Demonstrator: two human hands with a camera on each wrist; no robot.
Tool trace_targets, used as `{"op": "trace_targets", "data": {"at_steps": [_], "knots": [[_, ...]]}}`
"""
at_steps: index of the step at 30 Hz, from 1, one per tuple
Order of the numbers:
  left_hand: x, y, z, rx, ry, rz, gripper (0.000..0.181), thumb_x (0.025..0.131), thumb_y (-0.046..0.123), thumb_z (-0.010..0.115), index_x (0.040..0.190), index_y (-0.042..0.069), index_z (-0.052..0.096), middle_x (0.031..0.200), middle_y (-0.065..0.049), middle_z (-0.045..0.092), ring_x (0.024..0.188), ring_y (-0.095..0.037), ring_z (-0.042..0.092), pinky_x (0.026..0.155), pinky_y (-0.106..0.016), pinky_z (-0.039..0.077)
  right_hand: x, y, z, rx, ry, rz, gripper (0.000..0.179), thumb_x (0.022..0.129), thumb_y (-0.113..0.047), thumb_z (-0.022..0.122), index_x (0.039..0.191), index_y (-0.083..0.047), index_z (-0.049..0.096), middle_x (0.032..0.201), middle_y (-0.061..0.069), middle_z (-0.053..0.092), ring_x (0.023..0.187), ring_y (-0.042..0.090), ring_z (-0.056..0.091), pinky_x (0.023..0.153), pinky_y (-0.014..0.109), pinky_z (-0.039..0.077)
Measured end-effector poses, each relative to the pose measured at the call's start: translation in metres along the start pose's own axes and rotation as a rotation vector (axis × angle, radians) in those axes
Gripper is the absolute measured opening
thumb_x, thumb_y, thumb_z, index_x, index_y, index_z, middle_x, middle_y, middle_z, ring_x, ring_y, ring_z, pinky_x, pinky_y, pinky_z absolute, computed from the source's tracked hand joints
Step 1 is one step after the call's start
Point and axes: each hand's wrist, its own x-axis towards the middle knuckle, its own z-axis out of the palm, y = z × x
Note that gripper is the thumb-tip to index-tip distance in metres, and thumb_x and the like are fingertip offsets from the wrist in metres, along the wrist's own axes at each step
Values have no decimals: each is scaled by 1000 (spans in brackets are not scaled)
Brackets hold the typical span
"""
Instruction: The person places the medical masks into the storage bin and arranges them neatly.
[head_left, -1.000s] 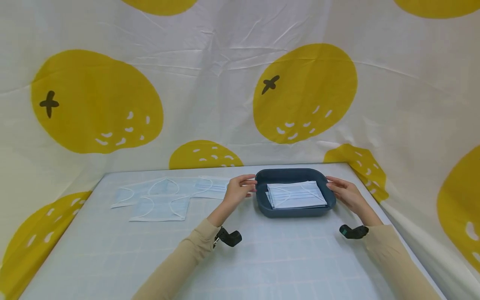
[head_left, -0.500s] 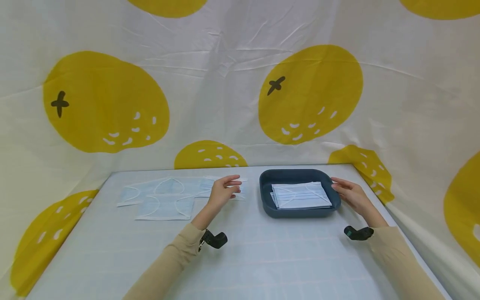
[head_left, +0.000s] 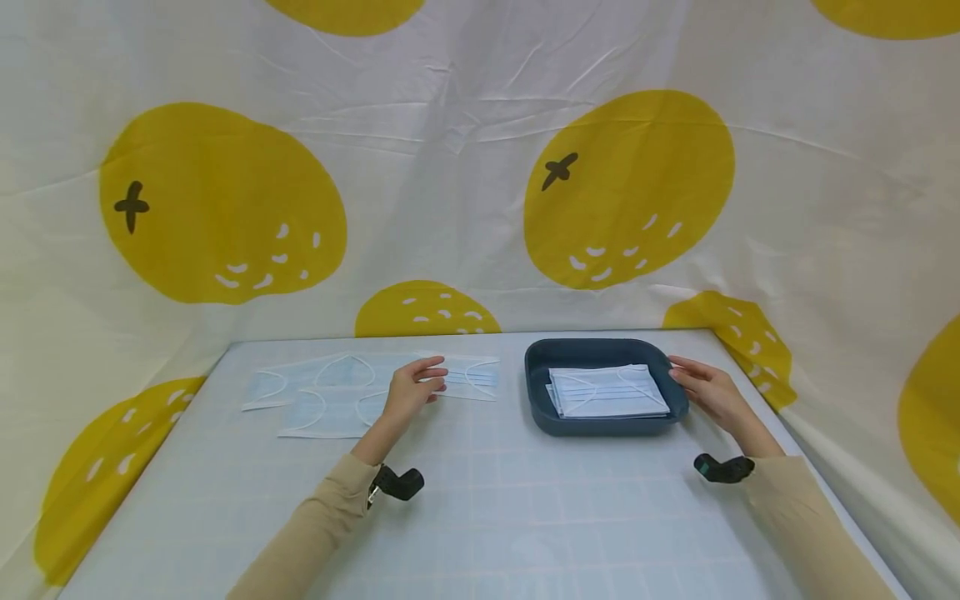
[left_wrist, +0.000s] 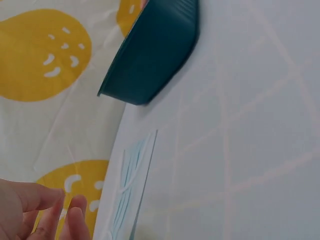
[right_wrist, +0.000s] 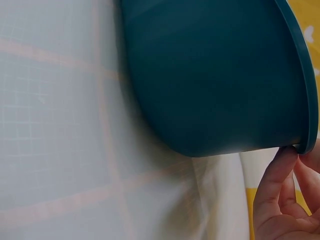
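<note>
My left hand (head_left: pixel 407 393) holds nothing; its fingers are loosely bent above the flat light-blue face masks (head_left: pixel 315 421) on the table's left. One mask (head_left: pixel 480 379) shows to the right of its fingertips, and that mask's pleats and ear loop (left_wrist: pixel 131 177) appear in the left wrist view. At the right, my right hand (head_left: pixel 712 396) pinches the rim of a dark blue-green plastic tray (head_left: pixel 600 427) at its right end, with fingertips (right_wrist: pixel 286 156) right at the rim's edge. Inside the tray lies a small stack of face masks (head_left: pixel 609 392).
A pale cloth with faint grid lines covers the table (head_left: pixel 525 517). Behind it hangs a white curtain (head_left: pixel 420 192) printed with big yellow fruit shapes. Wrist cameras (head_left: pixel 723 468) sit on both arms, over beige sleeves (head_left: pixel 307 525).
My left hand has moved left from beside the tray's left rim to above the masks. The right hand stays at the tray's right rim. The whole view has shifted slightly.
</note>
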Motion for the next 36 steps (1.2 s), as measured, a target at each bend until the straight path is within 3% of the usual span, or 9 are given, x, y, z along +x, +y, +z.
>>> {"op": "trace_targets", "data": {"at_steps": [7,11,15,22,31,36], "knots": [[1,-14,-23,40,24,-24,38,92,4,60,131,3,57,119,-22,65,83,-14,69,68,-22,55,0,0,-1,10,-3,3,68,95,-42,55,149,-7,33,119,-5,53,92,-5,52,81,9,51],[2,-21,-38,57,25,-21,39,93,5,59,132,2,56,121,-23,64,85,-16,70,67,-21,55,1,1,0,5,-9,12,68,95,-43,55,149,-8,32,132,9,51,93,-5,52,88,13,51],[1,-28,-53,75,34,-20,39,94,7,59,133,3,55,122,-23,64,85,-15,70,68,-20,56,0,1,0,-7,-11,15,67,96,-43,53,150,-8,31,146,20,38,93,-6,51,92,16,49],[-4,-39,-76,111,59,-41,41,95,11,58,134,2,53,124,-22,63,84,-9,68,71,-21,56,-4,-2,-1,-10,-18,-6,67,97,-42,52,150,-7,29,147,23,36,91,-9,51,84,10,50],[-9,-53,-106,158,120,-43,41,95,11,57,135,1,52,124,-24,62,77,2,64,65,-16,53,-1,1,0,-27,-12,4,67,98,-43,50,150,-8,29,150,24,33,93,-6,50,92,16,49],[-11,-61,-119,212,122,-43,42,95,12,58,135,2,52,124,-22,63,78,6,61,66,-16,53,-1,1,0,-5,-16,-1,67,97,-42,52,150,-7,29,148,24,35,92,-8,51,84,10,50]]}}
